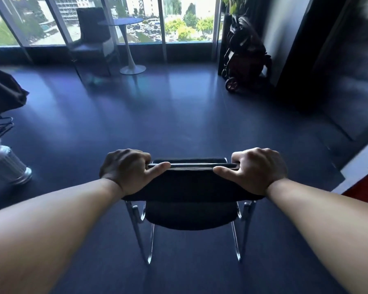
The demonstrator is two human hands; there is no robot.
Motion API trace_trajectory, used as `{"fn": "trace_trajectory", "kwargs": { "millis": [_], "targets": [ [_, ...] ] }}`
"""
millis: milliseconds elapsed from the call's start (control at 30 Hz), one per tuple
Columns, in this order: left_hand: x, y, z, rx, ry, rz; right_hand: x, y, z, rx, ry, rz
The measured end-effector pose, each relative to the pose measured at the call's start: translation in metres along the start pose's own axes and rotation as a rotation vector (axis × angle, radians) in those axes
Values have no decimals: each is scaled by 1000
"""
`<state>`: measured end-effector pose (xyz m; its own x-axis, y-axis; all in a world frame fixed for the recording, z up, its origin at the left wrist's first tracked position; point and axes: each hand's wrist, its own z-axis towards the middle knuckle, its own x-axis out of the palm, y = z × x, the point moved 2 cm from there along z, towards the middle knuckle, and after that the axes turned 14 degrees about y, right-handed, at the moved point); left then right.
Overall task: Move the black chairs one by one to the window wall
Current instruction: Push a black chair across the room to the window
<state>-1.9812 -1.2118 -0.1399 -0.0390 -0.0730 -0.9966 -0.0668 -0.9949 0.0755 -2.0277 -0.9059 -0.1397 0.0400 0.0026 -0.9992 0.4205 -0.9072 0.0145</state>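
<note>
Two hands grip one black padded chair with a chrome tube frame (189, 185), seen from my head camera looking down over its back. My left hand (126, 168) wraps the left end of the backrest's top edge, with the fingers curled over the far side and the thumb lying along the near side. My right hand (257, 168) holds the right end the same way, thumb pointing inward. The chair faces away from me, its seat below the backrest and its chrome runners low over the dark blue floor (179, 115). I cannot tell if the runners touch the floor.

Well beyond the chair is the window wall of tall glass panes (187, 20). A second dark high-backed chair (91, 39) stands against it, beyond my chair and to the left. Just right of that one is a round blue-topped table on a white pedestal (132, 66). Beyond my chair and to the right, a folded black wheeled cart (244, 56) leans in the corner. Left of my chair stands a ribbed silver metal bin (6, 164). To its right a red mat (365, 192) lies at the frame's edge.
</note>
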Motion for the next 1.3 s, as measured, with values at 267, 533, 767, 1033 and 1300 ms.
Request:
{"fn": "trace_trajectory", "kwargs": {
  "millis": [267, 533, 767, 1033, 1300],
  "targets": [
    [5, 15, 96, -40, 10, 11, -5, -36, 101, -33, 10, 23],
    [9, 37, 177, -14, -19, 11, -10, -54, 178, -24, 9, -8],
    [13, 71, 279, 32, -60, 9, -15, -71, 273, -6, -30, -10],
    [21, 111, 422, 70, -55, 1, -16, -103, 411, 32, -14, 11],
    [25, 133, 524, 67, -50, 13, -20, -133, 511, 37, -28, -4]
  ]
}}
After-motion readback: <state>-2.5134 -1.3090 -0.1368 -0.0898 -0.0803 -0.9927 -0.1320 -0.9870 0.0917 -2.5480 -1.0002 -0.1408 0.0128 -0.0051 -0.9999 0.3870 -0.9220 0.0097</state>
